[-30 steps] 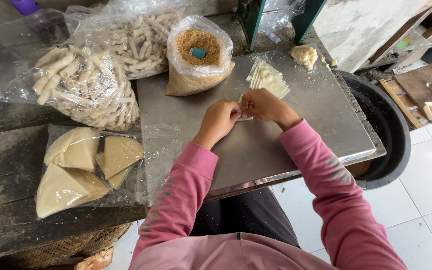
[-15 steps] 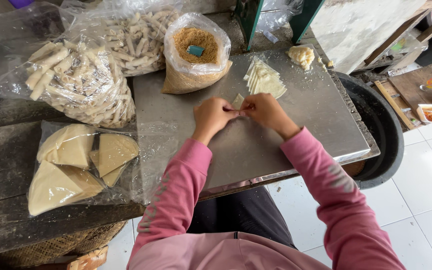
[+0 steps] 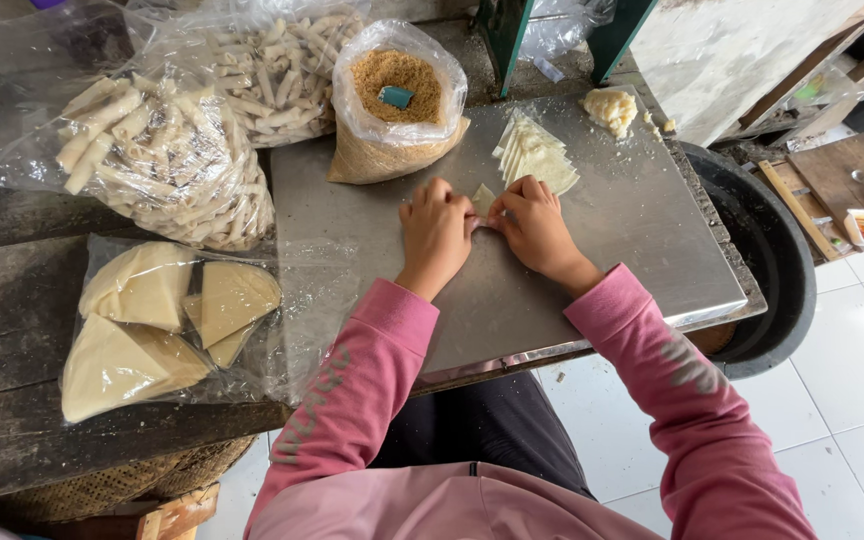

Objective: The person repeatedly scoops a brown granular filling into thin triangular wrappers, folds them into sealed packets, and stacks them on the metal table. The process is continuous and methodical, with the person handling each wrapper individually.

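Pinching a wrapper [image 3: 483, 199], both hands' fingers [image 3: 449, 200] close over steel tabletop [image 3: 642, 230], white-tiled floor [image 3: 852, 400].

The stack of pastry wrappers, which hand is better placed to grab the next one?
Probably the right hand. It lies just below the stack of wrappers, while the left hand sits farther off, nearer the bag of filling. Both pinch the small wrapper between them.
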